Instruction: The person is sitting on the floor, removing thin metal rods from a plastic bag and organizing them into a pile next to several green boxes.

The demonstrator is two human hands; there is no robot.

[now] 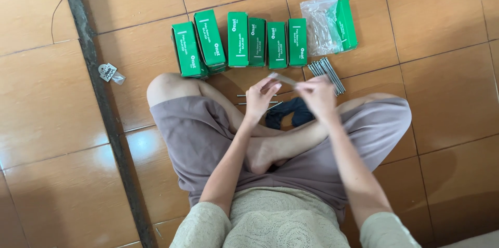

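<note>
pinching a thin grey nail (283,78), left hand (260,98) and right hand (318,97) grip clamped.

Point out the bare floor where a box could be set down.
Bare tile lies left of the grout line, beyond the tag, and right of the bag and nails. Crowded: between the green boxes and both hands, left hand, right hand.

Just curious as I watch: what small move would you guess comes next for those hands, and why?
Probably both hands, left hand and right hand, finish handling the small pale strip pinched between them, since the loose nails lie close by, unboxed, beside the green boxes.
</note>
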